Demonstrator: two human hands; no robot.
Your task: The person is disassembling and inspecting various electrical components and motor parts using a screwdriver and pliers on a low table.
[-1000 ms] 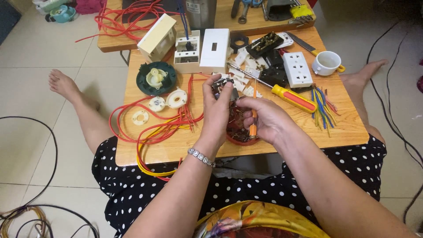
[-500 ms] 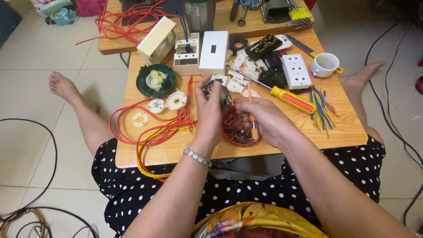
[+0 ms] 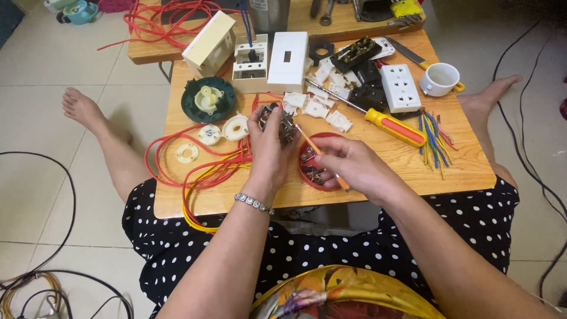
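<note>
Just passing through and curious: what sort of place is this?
Probably a home workspace for electrical repair: a low wooden table on a tiled floor, strewn with red wire, a socket strip and a screwdriver.

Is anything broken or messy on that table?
It is messy: white plastic pieces lie scattered, a socket part sits opened with its metal insides showing, and red wire loops over the table edge. The left hand holds a small part; the right hand a thin orange tool.
</note>
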